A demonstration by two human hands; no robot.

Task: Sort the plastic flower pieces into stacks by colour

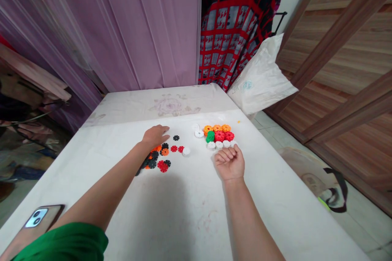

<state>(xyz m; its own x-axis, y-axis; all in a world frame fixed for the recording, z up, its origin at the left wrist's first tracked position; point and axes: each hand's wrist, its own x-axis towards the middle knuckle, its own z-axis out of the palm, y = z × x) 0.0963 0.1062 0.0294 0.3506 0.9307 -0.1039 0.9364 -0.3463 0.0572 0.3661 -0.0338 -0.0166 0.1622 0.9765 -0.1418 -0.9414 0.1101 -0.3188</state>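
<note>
Looking down on a white-covered table [269,200] across the middle and bottom of the frame. Showing a purple curtain [137,28] at upper left, wooden doors [337,53] at upper right, and a red-and-black cloth [232,24] hanging at top centre. Seeing a white bag [263,77] beside the table's far right corner, and a clear bag [306,171] lying on the floor at right. Extending a green sleeve [64,242] at lower left, near a phone [39,222]. Curling the fingers of the right hand [231,163] right of centre, just beside a row of white discs [219,145]; not telling whether anything is inside. Holding the left hand [155,135] wide, left of centre, at the upper edge of a pile of black and orange discs [153,157]. Seeing orange discs [217,129], red discs [223,136] and a green stack [210,136] grouped behind the white row, with a white stack [199,134] to their left. Spotting a lone black disc [176,138], two red pieces [177,149] and a white piece [186,152] near the centre.
</note>
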